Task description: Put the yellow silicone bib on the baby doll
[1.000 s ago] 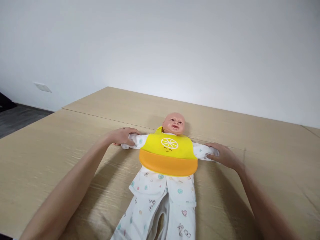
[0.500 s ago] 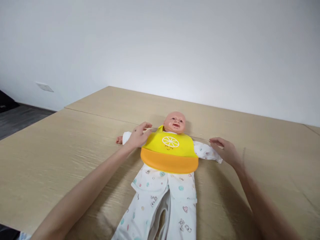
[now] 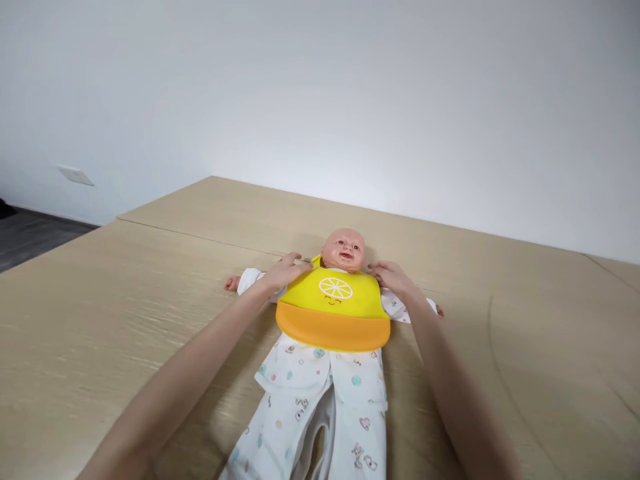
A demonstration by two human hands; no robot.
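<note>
A baby doll point(image 3: 357, 373) in white printed clothes lies on its back, arms spread, head away from me. Over its chest lies a yellow bib point(image 3: 303, 288) with a white citrus slice print and an orange catch pocket point(image 3: 333, 328) along the bottom. My left hand point(image 3: 286, 273) rests by the bib's upper left edge at the doll's shoulder, fingers stretched out and apart. At the opposite shoulder, my right hand point(image 3: 393, 276) is by the bib's upper right edge, its fingers extended and partly bent. Neither hand shows a grip on the bib. The bib's neck fastening is hidden.
The doll lies on a pale wood-look table point(image 3: 140, 307) with a seam across it. A white wall point(image 3: 350, 107) stands behind the table, with a white wall plate point(image 3: 75, 175) at left. Dark floor point(image 3: 40, 237) shows past the left edge.
My right hand has moved left and inward, from over the doll's sleeve to the bib's upper right edge. My left hand stays near the other shoulder. The view has shifted slightly.
</note>
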